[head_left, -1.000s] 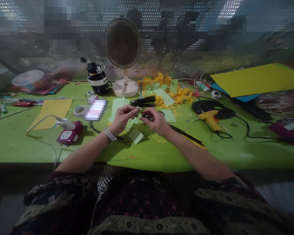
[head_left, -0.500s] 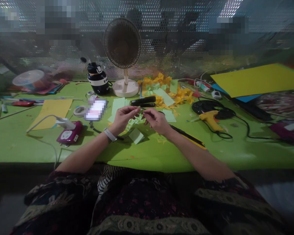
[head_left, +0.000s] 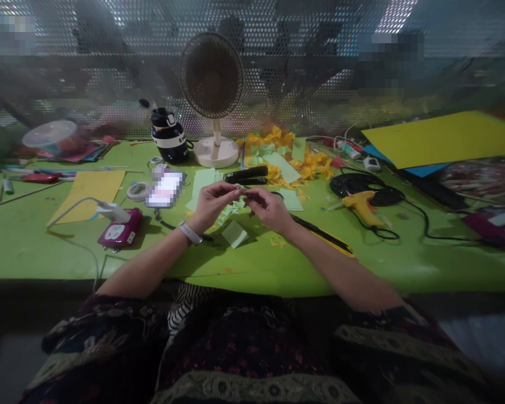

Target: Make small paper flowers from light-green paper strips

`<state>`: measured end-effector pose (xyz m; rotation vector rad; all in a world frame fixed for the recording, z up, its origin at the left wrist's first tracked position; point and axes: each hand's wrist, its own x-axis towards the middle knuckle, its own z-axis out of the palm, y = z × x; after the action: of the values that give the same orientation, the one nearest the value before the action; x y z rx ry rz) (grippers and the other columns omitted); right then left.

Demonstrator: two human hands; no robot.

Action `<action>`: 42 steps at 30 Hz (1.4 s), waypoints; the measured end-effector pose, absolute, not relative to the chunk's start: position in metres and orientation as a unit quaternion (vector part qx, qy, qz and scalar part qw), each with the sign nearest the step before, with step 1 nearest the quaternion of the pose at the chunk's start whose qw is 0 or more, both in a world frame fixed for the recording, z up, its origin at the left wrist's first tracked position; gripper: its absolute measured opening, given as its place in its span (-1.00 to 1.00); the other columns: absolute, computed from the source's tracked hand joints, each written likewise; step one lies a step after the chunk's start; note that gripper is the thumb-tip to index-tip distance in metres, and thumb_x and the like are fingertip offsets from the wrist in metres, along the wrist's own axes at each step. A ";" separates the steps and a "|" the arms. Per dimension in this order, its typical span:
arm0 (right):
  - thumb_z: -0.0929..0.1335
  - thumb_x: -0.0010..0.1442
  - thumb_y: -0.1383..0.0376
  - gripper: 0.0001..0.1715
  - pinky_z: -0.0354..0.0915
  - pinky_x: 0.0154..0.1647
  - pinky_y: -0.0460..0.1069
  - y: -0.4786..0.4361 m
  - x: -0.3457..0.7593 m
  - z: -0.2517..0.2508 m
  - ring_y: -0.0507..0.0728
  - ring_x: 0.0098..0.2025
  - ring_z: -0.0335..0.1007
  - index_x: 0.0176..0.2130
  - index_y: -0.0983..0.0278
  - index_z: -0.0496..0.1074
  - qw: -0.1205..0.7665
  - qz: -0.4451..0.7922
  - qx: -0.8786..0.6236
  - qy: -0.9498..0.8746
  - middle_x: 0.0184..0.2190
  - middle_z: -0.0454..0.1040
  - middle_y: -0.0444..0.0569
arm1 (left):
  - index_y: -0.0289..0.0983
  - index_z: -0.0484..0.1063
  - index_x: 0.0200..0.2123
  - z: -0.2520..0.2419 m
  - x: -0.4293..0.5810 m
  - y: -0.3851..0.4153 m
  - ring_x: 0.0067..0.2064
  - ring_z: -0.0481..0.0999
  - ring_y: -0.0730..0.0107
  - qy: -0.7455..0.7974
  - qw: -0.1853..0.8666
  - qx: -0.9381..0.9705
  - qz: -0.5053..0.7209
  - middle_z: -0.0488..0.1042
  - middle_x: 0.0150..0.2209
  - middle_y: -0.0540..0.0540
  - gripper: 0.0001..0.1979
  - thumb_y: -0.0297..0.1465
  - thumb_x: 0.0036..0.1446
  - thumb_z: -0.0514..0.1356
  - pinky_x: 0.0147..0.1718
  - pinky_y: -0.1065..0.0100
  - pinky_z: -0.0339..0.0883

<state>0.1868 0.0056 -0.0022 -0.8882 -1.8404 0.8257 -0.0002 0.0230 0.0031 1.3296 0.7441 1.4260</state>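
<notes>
My left hand, with a pale band on its wrist, is pinched closed over the middle of the table. My right hand is closed too, thumb and finger pressed together. Their fingertips meet at a small piece of green paper, mostly hidden by the fingers. A dark edge shows behind my right knuckles; its kind is unclear. Below the hands lie light green paper scraps and a folded green square. A black stapler lies just beyond my fingers.
A fan and black flask stand at the back. Orange paper pieces lie right of the fan. A yellow glue gun rests right, a black-and-yellow cutter nearer. Left are a phone, tape and purple power strip.
My fingertips have drawn closer together, with the right thumb and finger now against the left ones. The things on the table lie as before.
</notes>
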 end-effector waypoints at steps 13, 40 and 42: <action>0.37 0.29 0.16 -0.71 0.50 -0.37 0.06 0.005 0.186 -0.001 0.08 -0.40 0.49 -0.07 0.27 0.48 0.458 0.319 -0.364 -0.746 -0.22 0.58 0.02 | -0.28 0.63 -0.39 0.002 -0.002 0.024 -0.46 0.51 0.51 0.304 0.491 0.573 0.581 0.60 -0.45 -0.07 -0.75 -0.24 -0.06 0.49 -0.49 0.45 0.36; 0.34 0.29 0.15 -0.71 0.43 -0.26 0.08 0.006 0.187 -0.002 0.18 -0.25 0.52 -0.09 0.29 0.45 0.442 0.274 -0.387 -0.761 -0.25 0.58 0.07 | -0.27 0.57 -0.51 0.010 -0.004 0.027 -0.55 0.37 0.59 0.314 0.517 0.502 0.618 0.49 -0.58 0.01 -0.72 -0.22 -0.15 0.53 -0.53 0.47 0.25; 0.33 0.29 0.15 -0.71 0.42 -0.26 0.07 0.006 0.187 -0.003 0.18 -0.24 0.52 -0.09 0.29 0.45 0.441 0.266 -0.387 -0.764 -0.25 0.58 0.06 | -0.27 0.57 -0.52 0.011 -0.003 0.026 -0.54 0.37 0.59 0.317 0.523 0.497 0.616 0.48 -0.58 0.01 -0.71 -0.22 -0.17 0.53 -0.53 0.47 0.25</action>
<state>0.1872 0.0064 -0.0027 -0.9617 -1.8975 0.6612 -0.0035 0.0265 0.0105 1.1900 0.7580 1.4749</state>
